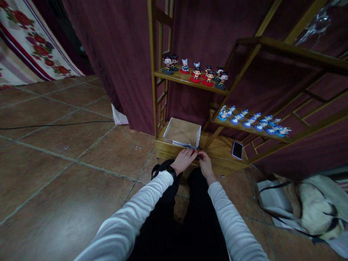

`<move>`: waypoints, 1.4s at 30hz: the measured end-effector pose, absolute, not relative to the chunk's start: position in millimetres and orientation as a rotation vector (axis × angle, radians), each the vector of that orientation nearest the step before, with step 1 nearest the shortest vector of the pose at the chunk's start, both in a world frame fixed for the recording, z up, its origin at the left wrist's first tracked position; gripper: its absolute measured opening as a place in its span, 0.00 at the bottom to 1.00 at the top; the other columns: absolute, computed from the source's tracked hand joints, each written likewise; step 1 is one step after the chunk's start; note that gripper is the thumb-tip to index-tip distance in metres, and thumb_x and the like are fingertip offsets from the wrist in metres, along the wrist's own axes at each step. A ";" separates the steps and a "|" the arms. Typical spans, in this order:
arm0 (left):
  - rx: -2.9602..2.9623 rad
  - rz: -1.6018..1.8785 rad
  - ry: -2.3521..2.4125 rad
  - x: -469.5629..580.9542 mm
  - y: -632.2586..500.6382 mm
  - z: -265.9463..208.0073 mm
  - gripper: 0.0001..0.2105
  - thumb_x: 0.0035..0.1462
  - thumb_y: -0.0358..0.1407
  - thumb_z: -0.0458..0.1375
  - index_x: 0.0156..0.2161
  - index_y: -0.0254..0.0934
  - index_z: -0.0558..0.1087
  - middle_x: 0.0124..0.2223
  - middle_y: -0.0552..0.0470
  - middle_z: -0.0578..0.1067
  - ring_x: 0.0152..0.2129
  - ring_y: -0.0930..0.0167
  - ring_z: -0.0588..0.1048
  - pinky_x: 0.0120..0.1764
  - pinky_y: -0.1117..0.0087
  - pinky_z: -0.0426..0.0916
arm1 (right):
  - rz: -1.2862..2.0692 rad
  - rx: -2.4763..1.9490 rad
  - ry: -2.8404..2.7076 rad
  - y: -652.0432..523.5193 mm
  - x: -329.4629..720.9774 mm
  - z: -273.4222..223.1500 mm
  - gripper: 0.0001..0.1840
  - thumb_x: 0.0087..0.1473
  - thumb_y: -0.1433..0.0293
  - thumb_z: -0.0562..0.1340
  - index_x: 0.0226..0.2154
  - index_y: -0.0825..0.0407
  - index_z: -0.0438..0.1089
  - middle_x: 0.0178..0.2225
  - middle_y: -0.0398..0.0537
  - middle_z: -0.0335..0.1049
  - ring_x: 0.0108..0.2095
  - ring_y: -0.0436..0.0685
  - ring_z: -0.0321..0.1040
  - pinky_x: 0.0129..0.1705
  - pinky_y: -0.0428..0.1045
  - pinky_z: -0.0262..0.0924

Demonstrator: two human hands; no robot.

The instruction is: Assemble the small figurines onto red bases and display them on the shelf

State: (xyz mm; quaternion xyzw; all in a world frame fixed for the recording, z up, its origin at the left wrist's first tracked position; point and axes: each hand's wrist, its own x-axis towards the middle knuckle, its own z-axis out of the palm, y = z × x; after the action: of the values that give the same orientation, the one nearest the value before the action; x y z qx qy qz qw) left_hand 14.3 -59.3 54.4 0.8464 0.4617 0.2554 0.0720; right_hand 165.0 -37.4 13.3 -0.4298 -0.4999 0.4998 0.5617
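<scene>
My left hand [185,160] is closed, its fingers curled round a small red and dark thing [193,152] at the front edge of the shelf base. Right beside it, my right hand [206,164] pinches at the same spot. Fingers cover most of the held thing, so its kind does not show. Just beyond my left hand sits an open cardboard box [183,131], low-walled, on the wooden base [214,143]. Some dark and pale material lies along the box's near edge.
Several black and red figurines [196,75] stand on the upper shelf. Blue and white figurines [248,121] fill the right shelf. A phone [237,150] lies on the base. Bags [312,206] rest on the floor at right; a cable [57,125] crosses the tiles at left.
</scene>
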 end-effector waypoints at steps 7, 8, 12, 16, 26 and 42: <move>2.211 0.962 1.324 13.9 -53.4 48.2 0.20 0.55 0.24 0.50 0.52 0.40 0.67 0.50 0.44 0.71 0.50 0.64 0.68 0.54 0.61 0.59 | 1.230 -1.009 -1.147 -37.2 164.1 14.1 0.10 0.35 0.72 0.63 0.27 0.47 0.67 0.31 0.41 0.69 0.36 0.54 0.64 0.43 0.50 0.59; 2.082 1.025 1.292 14.1 -49.6 44.6 0.19 0.54 0.24 0.51 0.50 0.40 0.69 0.49 0.45 0.72 0.48 0.65 0.69 0.53 0.62 0.60 | 1.253 -1.007 -1.143 -37.6 163.6 15.2 0.11 0.35 0.72 0.65 0.28 0.48 0.68 0.31 0.41 0.69 0.36 0.54 0.65 0.43 0.50 0.60; 1.423 1.132 1.123 16.5 -31.8 29.6 0.12 0.51 0.27 0.55 0.42 0.36 0.73 0.39 0.48 0.77 0.36 0.69 0.74 0.41 0.68 0.69 | 1.356 -1.032 -1.074 -39.1 160.7 20.3 0.13 0.36 0.67 0.68 0.30 0.48 0.69 0.31 0.42 0.71 0.34 0.54 0.66 0.39 0.50 0.62; 0.990 1.064 1.006 16.7 -24.2 23.9 0.10 0.49 0.34 0.61 0.38 0.32 0.74 0.33 0.47 0.77 0.25 0.74 0.74 0.28 0.75 0.67 | 1.444 -1.013 -0.963 -39.1 157.6 23.0 0.15 0.35 0.64 0.69 0.29 0.49 0.68 0.31 0.42 0.71 0.32 0.54 0.67 0.35 0.50 0.64; 0.718 0.952 1.005 14.6 -21.6 28.9 0.10 0.41 0.32 0.67 0.31 0.30 0.75 0.28 0.48 0.77 0.22 0.74 0.74 0.31 0.73 0.69 | 1.487 -1.005 -0.867 -34.7 155.3 18.3 0.15 0.34 0.64 0.69 0.27 0.49 0.66 0.27 0.40 0.70 0.28 0.51 0.68 0.32 0.48 0.64; 0.692 0.996 0.990 16.0 -23.9 29.1 0.14 0.42 0.32 0.67 0.37 0.34 0.73 0.30 0.51 0.77 0.23 0.77 0.75 0.32 0.75 0.68 | 1.506 -0.946 -0.826 -35.2 155.1 22.4 0.17 0.34 0.62 0.70 0.28 0.50 0.67 0.26 0.40 0.70 0.25 0.49 0.67 0.31 0.47 0.63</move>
State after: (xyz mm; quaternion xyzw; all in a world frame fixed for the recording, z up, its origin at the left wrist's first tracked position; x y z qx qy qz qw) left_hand 16.0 -23.9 29.1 0.3119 0.4461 0.4487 0.7088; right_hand 155.1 -35.2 22.4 -0.4007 -0.3499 0.6380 0.5568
